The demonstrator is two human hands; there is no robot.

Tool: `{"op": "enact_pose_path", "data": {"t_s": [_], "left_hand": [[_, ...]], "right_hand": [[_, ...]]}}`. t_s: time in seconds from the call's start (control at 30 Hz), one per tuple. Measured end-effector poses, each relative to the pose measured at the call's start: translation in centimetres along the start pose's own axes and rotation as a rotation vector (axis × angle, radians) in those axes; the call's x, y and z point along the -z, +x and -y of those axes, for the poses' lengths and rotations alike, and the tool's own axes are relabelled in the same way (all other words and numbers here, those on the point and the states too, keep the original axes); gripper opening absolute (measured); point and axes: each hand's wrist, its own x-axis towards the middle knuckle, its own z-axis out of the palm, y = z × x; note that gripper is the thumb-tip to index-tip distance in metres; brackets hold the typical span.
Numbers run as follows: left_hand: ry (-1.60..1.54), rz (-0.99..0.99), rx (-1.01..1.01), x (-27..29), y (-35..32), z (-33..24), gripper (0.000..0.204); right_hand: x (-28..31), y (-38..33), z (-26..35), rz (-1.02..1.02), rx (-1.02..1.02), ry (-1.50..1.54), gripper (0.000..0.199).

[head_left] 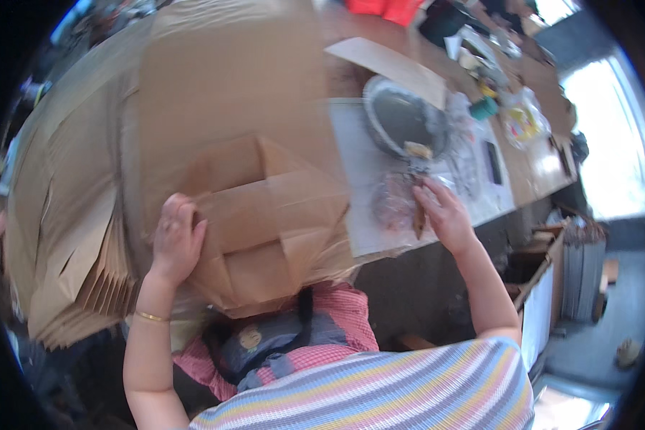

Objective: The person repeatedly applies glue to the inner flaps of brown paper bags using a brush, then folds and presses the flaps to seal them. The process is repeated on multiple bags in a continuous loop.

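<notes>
A brown paper bag (251,215) lies before me with its bottom folded into crossed flaps. My left hand (175,240) is at the bag's left edge, fingers curled and thumb against the paper; the fingertips are partly hidden. On the right, my right hand (446,218) is closed round the wooden handle of a brush (418,208). The brush's pale head (418,150) is at the near rim of a round basin (375,129) that holds a greyish substance. The picture is somewhat blurred by motion.
Fanned brown paper bags (97,287) are stacked at the left. A cardboard strip (387,68) lies across the basin's far side. Clear plastic film (394,204), a dark phone-like slab (492,163) and a green roll (484,109) lie at the right. Cardboard boxes (537,276) stand below the table.
</notes>
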Motion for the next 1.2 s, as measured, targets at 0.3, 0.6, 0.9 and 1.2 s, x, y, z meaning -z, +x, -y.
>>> {"op": "enact_pose_path", "data": {"t_s": [0.3, 0.6, 0.9, 1.2], "left_hand": [[-0.348, 0.373, 0.572, 4.1, 7.7, 3.8, 0.044], [0.044, 0.166, -0.058, 3.1, 3.6, 3.3, 0.011], [0.260, 0.236, -0.156, 3.8, -2.5, -1.1, 0.048], [-0.227, 0.281, -0.104, 4.5, -2.2, -1.3, 0.049]], "right_hand": [[-8.1, 15.2, 10.4, 0.197, -0.243, 0.843, 0.024], [-8.3, 15.6, 11.1, 0.215, 0.237, 0.438, 0.017], [-5.6, 11.0, 14.9, 0.187, 0.374, 0.096, 0.049], [-5.3, 6.8, 15.0, -0.119, -0.230, 0.794, 0.054]]}}
